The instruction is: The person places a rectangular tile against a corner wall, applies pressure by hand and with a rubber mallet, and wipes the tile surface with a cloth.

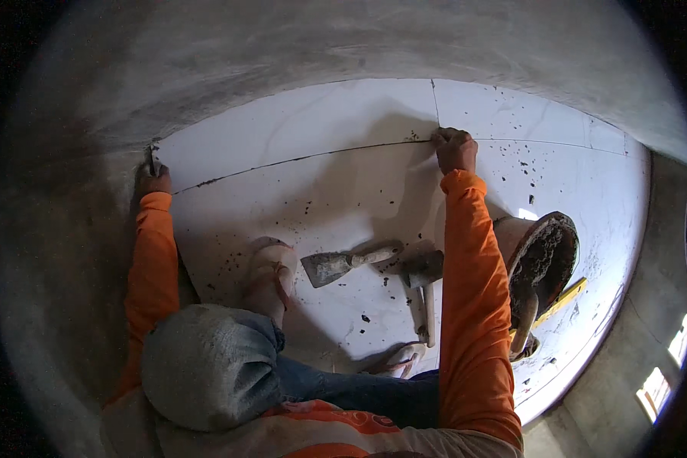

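The person crouches on a floor of large white tiles (343, 191), both arms in orange sleeves stretched out along the dark joint (298, 159) that runs between two rows of tiles. The left hand (152, 180) rests at the left end of that joint, where the tile meets the grey cement wall (206, 61); its grip is closed around a small thin object (152, 158) that sticks up above the fingers, too small to identify. The right hand (455, 148) sits at the crossing of the joint with a second seam, fingers curled and pressed down onto the tile edge; whether it pinches anything cannot be told. Between the arms, on the tile, lie a trowel (343, 263) with a pale handle and a rubber mallet (424, 282), just beside each other. To the right of the right sleeve stands a bucket (546, 256) of dark mortar with a tool handle leaning in it, and a yellow level (565, 299) pokes out from behind it. Crumbs of mortar dot the tiles.
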The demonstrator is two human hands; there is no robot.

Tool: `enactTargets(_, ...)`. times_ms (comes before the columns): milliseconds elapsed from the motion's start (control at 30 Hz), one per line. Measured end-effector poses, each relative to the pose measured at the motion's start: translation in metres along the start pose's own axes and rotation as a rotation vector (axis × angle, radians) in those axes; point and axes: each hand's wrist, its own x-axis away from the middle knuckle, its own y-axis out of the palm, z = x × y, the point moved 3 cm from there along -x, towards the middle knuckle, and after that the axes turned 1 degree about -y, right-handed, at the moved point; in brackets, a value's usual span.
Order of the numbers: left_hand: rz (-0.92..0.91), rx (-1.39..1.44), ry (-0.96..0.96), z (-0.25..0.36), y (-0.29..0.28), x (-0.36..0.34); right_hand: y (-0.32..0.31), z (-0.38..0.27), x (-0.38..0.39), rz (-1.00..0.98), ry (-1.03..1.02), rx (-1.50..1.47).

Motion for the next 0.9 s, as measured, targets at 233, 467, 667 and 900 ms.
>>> enactTargets(233, 0.054, -0.058, 0.202, 0.023, 0.004, 0.033, 0.005, 0.008, -0.003, -0.119, -0.048, 0.372)
enactTargets(467, -0.260, 0.138, 0.062, 0.023, -0.019, 0.023, 0.024, -0.034, 0.002, -0.238, 0.026, 0.667)
enactTargets(667, -0.513, -0.119, 0.116, 0.070, -0.026, 0.007, -0.010, -0.034, 0.016, -0.354, 0.156, 0.587)
enactTargets(900, -0.585, -0.045, 0.344, 0.116, -0.136, 0.091, -0.165, -0.053, 0.217, -0.573, -0.143, 0.061)
